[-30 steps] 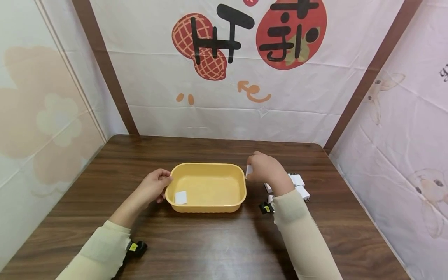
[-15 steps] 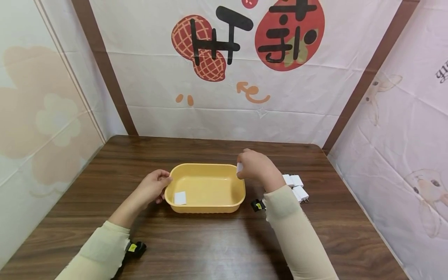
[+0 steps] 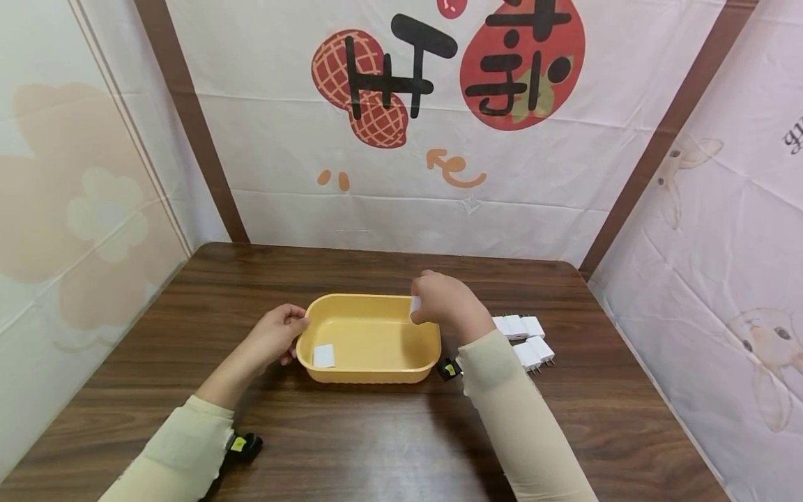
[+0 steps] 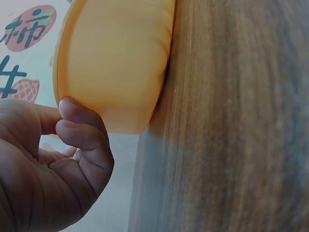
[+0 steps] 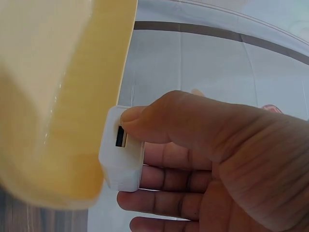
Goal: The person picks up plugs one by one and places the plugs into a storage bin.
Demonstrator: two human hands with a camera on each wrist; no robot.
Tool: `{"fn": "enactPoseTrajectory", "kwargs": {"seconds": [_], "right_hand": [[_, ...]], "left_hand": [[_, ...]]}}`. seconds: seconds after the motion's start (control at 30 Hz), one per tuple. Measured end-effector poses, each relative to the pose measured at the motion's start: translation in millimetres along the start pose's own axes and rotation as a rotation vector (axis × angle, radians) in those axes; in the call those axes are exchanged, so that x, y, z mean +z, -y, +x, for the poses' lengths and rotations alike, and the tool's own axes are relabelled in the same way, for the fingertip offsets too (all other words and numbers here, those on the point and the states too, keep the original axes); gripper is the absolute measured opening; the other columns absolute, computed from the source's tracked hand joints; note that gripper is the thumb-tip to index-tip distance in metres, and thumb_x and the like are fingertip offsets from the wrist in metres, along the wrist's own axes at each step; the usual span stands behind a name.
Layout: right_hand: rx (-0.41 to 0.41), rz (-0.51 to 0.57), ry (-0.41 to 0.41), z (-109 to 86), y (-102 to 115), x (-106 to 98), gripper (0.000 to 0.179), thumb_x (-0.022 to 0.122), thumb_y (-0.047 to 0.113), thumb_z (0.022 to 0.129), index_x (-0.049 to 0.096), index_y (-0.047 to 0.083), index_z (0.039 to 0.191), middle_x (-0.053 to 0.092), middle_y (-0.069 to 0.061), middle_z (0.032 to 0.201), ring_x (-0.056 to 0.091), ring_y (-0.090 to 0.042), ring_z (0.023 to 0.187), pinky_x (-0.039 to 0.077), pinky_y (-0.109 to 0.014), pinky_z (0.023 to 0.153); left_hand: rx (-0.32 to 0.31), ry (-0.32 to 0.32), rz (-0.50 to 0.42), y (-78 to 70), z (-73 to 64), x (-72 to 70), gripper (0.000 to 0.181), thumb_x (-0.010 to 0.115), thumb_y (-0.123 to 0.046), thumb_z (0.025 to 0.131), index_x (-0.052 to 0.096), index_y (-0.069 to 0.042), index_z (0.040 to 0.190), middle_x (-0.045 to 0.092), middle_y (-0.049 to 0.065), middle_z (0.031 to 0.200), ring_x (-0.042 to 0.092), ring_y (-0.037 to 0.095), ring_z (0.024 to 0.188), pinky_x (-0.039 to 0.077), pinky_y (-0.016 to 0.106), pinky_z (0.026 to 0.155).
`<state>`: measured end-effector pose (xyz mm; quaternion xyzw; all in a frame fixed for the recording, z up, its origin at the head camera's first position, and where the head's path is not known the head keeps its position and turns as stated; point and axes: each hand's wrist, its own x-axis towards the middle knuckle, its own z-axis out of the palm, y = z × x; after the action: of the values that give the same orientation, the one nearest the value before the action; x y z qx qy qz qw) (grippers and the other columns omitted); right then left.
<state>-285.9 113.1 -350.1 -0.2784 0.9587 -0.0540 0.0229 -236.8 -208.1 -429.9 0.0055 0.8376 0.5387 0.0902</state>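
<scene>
Head view: the right hand (image 3: 449,304) pinches a white charger (image 3: 415,305) at two o'clock of the yellow tub (image 3: 370,375); the left hand (image 3: 272,336) grips its nine-o'clock end; more chargers (image 3: 528,353) lie at three.

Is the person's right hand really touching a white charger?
Touching. In the right wrist view, the right hand presses its thumb against the white charger.

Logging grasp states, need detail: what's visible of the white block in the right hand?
The white block looks like smooth plastic, with bevelled edges and a dark rectangular port, USB-like, on one face. The right hand pinches it, thumb beside the port. In the head view it appears near the far right corner of the yellow bin; rim contact is unclear. No prongs show.
</scene>
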Motion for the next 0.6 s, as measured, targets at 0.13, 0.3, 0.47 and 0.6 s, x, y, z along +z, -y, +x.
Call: {"fn": "enactPoseTrajectory", "kwargs": {"seconds": [0.13, 0.3, 0.47, 0.6], "right_hand": [[-0.019, -0.009, 0.008, 5.6, 4.8, 1.2, 0.011, 0.073, 0.016, 0.078, 0.069, 0.014, 0.088, 0.058, -0.002, 0.095, 0.051, -0.018, 0.080, 0.044, -0.033, 0.064], [-0.032, -0.006, 0.027, 11.7, 12.7, 1.1, 0.011, 0.074, 0.017, 0.080, 0.069, 0.014, 0.089, 0.058, -0.002, 0.096, 0.051, -0.018, 0.081, 0.045, -0.034, 0.063], [-0.040, -0.013, 0.034, 17.0, 19.4, 4.6, 0.009, 0.074, 0.017, 0.080, 0.067, 0.016, 0.086, 0.057, -0.001, 0.096, 0.051, -0.017, 0.081, 0.045, -0.033, 0.063], [-0.042, -0.008, 0.045, 21.0, 25.2, 7.8, 0.008, 0.073, 0.016, 0.082, 0.066, 0.016, 0.085, 0.058, -0.001, 0.097, 0.050, -0.016, 0.081, 0.045, -0.032, 0.062]], "left_hand": [[-0.006, 0.001, 0.001, 0.9, 0.7, -0.2, 0.036, 0.048, -0.019, 0.109, 0.044, 0.007, 0.134, 0.057, 0.015, 0.085, 0.054, 0.017, 0.057, 0.047, 0.029, 0.045], [-0.007, 0.002, 0.002, 1.3, 0.9, -0.5, 0.036, 0.048, -0.019, 0.109, 0.045, 0.007, 0.133, 0.057, 0.015, 0.085, 0.054, 0.017, 0.057, 0.047, 0.028, 0.045], [-0.010, -0.005, -0.002, 2.8, 0.7, 0.3, 0.035, 0.049, -0.019, 0.109, 0.046, 0.007, 0.132, 0.057, 0.015, 0.084, 0.054, 0.018, 0.056, 0.047, 0.029, 0.045], [-0.007, -0.007, -0.005, 2.7, 0.3, 0.7, 0.035, 0.049, -0.019, 0.109, 0.046, 0.007, 0.132, 0.056, 0.012, 0.083, 0.054, 0.017, 0.055, 0.047, 0.029, 0.044]]}}
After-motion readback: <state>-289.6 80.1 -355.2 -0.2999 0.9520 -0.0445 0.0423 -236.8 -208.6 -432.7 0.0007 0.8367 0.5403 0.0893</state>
